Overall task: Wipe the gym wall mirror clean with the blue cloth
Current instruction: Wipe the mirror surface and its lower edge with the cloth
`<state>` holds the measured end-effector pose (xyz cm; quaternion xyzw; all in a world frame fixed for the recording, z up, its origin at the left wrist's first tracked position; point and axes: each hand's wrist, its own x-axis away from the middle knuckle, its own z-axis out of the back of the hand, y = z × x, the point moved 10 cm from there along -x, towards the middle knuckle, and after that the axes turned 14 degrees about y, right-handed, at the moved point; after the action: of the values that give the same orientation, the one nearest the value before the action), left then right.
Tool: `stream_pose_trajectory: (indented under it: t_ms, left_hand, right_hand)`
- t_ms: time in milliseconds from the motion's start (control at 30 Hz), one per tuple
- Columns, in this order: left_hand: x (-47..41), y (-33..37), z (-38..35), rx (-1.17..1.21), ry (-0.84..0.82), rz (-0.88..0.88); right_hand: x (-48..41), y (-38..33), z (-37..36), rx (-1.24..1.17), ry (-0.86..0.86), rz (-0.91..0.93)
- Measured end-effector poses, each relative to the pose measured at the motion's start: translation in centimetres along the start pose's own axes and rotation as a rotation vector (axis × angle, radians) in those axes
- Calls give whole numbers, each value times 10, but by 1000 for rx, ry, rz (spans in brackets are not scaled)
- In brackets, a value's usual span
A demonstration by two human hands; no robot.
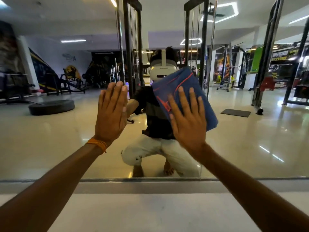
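Note:
The wall mirror point(55, 144) fills the view ahead and reaches down to a ledge near the floor. A blue cloth point(173, 84) with red stitching lies flat against the glass at centre right. My right hand point(188, 121) presses on the cloth's lower part with fingers spread, palm flat. To the left of it, my left hand point(111, 113) rests flat on the bare glass with fingers together, an orange thread band on the wrist. It touches no cloth. The mirror reflects a crouching person behind both hands.
The mirror's bottom edge point(150, 179) runs across the frame above a pale floor strip point(150, 211). Reflected in the glass are a tyre point(51, 107), a black mat point(235, 113), cable machine frames point(132, 47) and other gym equipment.

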<state>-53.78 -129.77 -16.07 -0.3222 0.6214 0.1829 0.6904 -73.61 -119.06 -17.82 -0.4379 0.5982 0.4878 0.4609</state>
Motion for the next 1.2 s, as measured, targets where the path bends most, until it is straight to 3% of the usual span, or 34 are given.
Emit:
stream_pose_trajectory:
  t_ms: [33,133,200,267,367,433,500,600,667,733,833,900,933,1033,1100,1133,1200]
  left_hand:
    - [0,1,0,1,-6,-5]
    - [-3,1,0,21,-30,-1]
    - [-3,2,1,29,-42,1]
    - [-2,2,1,37,-49,13]
    - [-1,4,2,8,-40,22]
    - [-1,5,5,-12,-37,22]
    - [-2,-1,10,-10,-43,54]
    - [-1,-9,17,-18,-66,26]
    - [2,-8,18,-21,-76,-9]
    - [6,1,19,-21,-58,-28]
    - [9,19,15,38,-41,-40]
    - [7,26,6,46,-37,-37]
    - [4,28,1,39,-39,-35]
    - [-8,32,-10,6,-41,-9]
    - [-11,32,-15,-10,-44,-8]
    - [-11,32,-16,-22,-46,-19]
    - [-8,31,-18,-42,-43,-37]
  right_hand:
    - [17,-19,-5,-30,-20,41]
    - [86,-79,-14,-88,-186,422]
    - [86,-71,-14,-80,-230,574]
    - [42,-43,-10,-77,-175,503]
    - [-29,20,-2,35,-87,171]
    - [-31,19,1,48,-85,35]
    - [-2,-7,-3,22,-140,90]
    - [48,-24,-8,57,-243,371]
    - [43,-6,-1,68,-241,393]
    - [20,29,10,97,-195,251]
    - [-5,85,29,170,-111,-119]
    - [5,81,31,176,-105,-223]
    - [18,66,24,155,-150,-171]
    - [53,28,14,94,-321,258]
    - [37,46,19,87,-322,339]
    - [20,66,20,103,-293,263]
    - [-19,116,28,147,-161,-83]
